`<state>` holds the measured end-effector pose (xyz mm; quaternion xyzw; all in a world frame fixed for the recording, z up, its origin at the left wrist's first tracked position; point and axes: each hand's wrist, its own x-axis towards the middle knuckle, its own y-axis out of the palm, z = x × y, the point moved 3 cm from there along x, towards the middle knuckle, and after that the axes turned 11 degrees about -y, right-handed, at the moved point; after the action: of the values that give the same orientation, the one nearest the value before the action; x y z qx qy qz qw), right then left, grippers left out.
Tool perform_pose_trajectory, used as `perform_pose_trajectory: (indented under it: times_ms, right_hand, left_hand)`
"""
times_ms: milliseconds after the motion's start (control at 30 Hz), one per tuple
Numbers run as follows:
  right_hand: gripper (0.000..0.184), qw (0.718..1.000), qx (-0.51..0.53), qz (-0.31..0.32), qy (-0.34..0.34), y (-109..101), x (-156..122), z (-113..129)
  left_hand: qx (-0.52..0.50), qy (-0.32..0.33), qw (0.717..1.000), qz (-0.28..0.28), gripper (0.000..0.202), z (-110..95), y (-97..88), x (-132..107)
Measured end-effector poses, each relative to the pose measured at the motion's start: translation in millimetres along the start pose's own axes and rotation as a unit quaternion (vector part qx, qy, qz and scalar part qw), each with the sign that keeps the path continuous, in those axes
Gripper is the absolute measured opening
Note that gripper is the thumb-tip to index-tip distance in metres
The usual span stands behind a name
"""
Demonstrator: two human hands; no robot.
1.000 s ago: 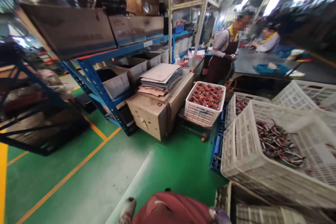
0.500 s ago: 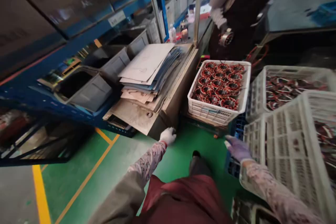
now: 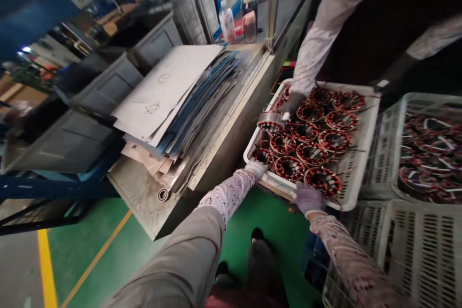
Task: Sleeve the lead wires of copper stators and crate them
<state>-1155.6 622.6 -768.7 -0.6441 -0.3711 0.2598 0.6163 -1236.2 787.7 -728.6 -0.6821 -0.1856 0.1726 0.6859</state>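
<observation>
A white plastic crate (image 3: 365, 149) is filled with several motor stators (image 3: 312, 153) wound with red-brown wire. My left hand (image 3: 257, 170), in a white glove, is closed over the crate's near rim at its left corner. Farther right on that same near rim, my right hand (image 3: 309, 198) in a purple glove grips the edge, fingers curled over it. A co-worker's gloved hand (image 3: 290, 102) reaches into the crate from the far side, holding one stator (image 3: 272, 121) tilted above the left rim.
On my left, a metal cabinet (image 3: 144, 211) carries a stack of paper and cardboard sheets (image 3: 162, 91) and a bearing ring (image 3: 163, 195). More crates (image 3: 418, 250) with wound parts stand at the right. Grey bins (image 3: 104, 84) line the left rack. Green floor (image 3: 274, 250) lies below.
Both my hands have moved forward onto the crate's near rim and closed on it. The co-worker has leaned in, bringing a stator down to the crate's left side.
</observation>
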Motion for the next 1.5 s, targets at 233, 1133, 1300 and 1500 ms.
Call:
perform_pose_trajectory:
  times_ms: [233,1133,1300,1500]
  right_hand:
    - [0.034,1.0,-0.011,-0.02,0.016,2.2,4.6,4.1]
    - [0.023,0.994,-0.044,-0.037,0.096,0.3,8.4,7.8]
    - [0.024,0.995,-0.045,-0.035,0.085,-0.7,9.4,5.8]
    - [0.026,0.993,-0.044,-0.036,0.103,0.4,16.1,3.2]
  left_hand:
    - [0.029,0.002,0.999,0.025,0.036,-3.0,5.8,19.8]
    - [-0.16,-0.053,0.97,-0.176,0.055,71.2,157.8,-142.4]
    - [-0.049,0.043,0.958,-0.28,0.051,34.2,45.3,-51.3]
    - [0.085,0.113,0.976,-0.168,0.048,-7.6,19.6,5.5]
